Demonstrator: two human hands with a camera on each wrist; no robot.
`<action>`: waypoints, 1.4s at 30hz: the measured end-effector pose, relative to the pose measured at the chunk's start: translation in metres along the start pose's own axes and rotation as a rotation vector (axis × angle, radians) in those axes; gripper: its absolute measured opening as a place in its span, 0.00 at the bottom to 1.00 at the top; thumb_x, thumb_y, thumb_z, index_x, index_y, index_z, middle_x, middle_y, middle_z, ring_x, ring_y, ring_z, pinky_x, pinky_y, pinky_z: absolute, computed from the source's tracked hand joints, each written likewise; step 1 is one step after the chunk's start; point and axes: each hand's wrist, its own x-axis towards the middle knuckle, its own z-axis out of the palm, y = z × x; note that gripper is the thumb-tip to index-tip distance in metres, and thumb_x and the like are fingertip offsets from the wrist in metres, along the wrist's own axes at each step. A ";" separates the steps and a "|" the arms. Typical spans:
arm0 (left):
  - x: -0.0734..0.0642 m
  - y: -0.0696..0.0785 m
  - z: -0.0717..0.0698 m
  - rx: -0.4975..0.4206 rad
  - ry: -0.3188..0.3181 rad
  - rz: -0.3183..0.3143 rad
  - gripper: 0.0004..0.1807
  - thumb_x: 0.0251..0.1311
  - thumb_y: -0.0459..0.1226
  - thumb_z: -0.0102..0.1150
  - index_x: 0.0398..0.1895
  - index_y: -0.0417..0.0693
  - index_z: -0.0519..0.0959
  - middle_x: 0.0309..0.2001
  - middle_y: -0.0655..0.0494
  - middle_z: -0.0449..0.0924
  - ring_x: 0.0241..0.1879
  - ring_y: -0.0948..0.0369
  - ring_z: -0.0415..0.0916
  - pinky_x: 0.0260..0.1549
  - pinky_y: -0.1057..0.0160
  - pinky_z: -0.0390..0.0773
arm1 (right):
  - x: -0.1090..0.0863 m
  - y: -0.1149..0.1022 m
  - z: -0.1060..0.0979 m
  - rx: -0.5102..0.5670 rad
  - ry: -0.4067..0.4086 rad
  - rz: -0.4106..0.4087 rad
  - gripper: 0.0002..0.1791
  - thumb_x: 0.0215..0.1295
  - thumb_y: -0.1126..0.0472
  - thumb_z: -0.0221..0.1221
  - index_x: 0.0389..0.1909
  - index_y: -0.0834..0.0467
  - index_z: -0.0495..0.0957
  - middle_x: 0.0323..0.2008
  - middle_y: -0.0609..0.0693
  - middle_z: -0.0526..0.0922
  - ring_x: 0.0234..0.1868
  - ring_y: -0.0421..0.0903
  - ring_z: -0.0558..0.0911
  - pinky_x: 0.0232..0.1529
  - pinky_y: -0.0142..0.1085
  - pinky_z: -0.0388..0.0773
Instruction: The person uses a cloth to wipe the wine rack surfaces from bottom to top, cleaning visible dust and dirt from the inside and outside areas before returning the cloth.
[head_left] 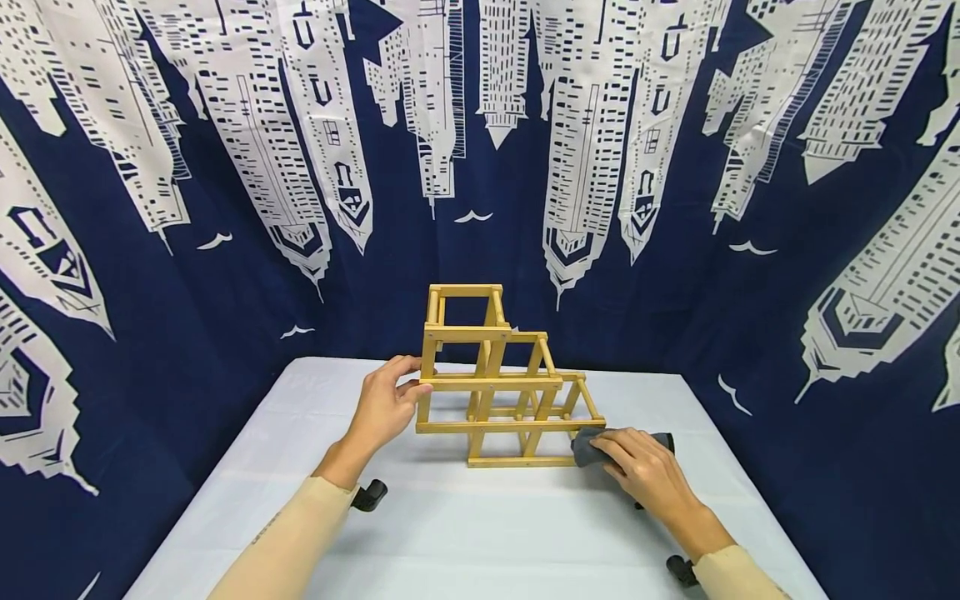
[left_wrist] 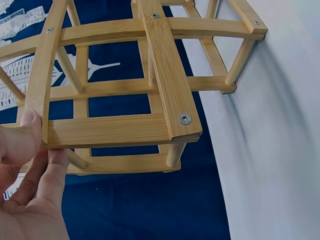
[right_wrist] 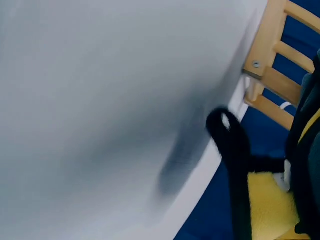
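A stepped rack of light wooden slats and round dowels, fixed with screws, stands on the white table in the head view. At its left side my left hand pinches a slat, with the thumb on one side and fingers beneath, as the left wrist view shows at the wooden slat. My right hand grips a dark grey fabric piece against the rack's lower right corner. In the right wrist view, black-edged fabric with a yellow part and a black loop appears; the right hand is hidden there.
The white-covered table extends in front of and around the rack. Behind and beside it hangs a dark blue curtain printed with white upside-down buildings. Black camera mounts stick out at both wrists.
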 end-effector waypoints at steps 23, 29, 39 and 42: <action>0.000 0.001 -0.002 0.040 -0.019 -0.004 0.11 0.72 0.26 0.77 0.54 0.37 0.89 0.56 0.39 0.94 0.63 0.40 0.94 0.63 0.51 0.94 | -0.006 -0.012 0.019 -0.036 0.002 0.268 0.35 0.32 0.74 0.94 0.48 0.60 0.93 0.43 0.54 0.95 0.44 0.55 0.95 0.44 0.50 0.95; -0.001 0.002 0.000 0.027 -0.016 -0.017 0.12 0.72 0.26 0.77 0.56 0.35 0.89 0.57 0.39 0.93 0.65 0.39 0.93 0.63 0.52 0.94 | 0.000 -0.020 0.010 0.028 -0.044 0.409 0.31 0.42 0.74 0.92 0.50 0.61 0.92 0.45 0.57 0.95 0.45 0.59 0.96 0.43 0.54 0.96; -0.002 0.006 -0.002 0.011 -0.015 -0.057 0.20 0.73 0.29 0.78 0.66 0.35 0.89 0.71 0.40 0.87 0.74 0.39 0.87 0.66 0.49 0.92 | 0.010 -0.049 -0.007 0.096 0.205 0.805 0.22 0.52 0.76 0.81 0.49 0.64 0.89 0.43 0.58 0.93 0.38 0.59 0.94 0.43 0.29 0.89; -0.002 0.004 -0.002 0.021 -0.014 -0.061 0.20 0.74 0.30 0.78 0.66 0.36 0.90 0.69 0.39 0.88 0.72 0.39 0.88 0.66 0.47 0.92 | 0.019 -0.053 0.000 0.113 0.308 0.892 0.20 0.55 0.76 0.78 0.50 0.66 0.89 0.45 0.60 0.93 0.40 0.62 0.94 0.48 0.12 0.75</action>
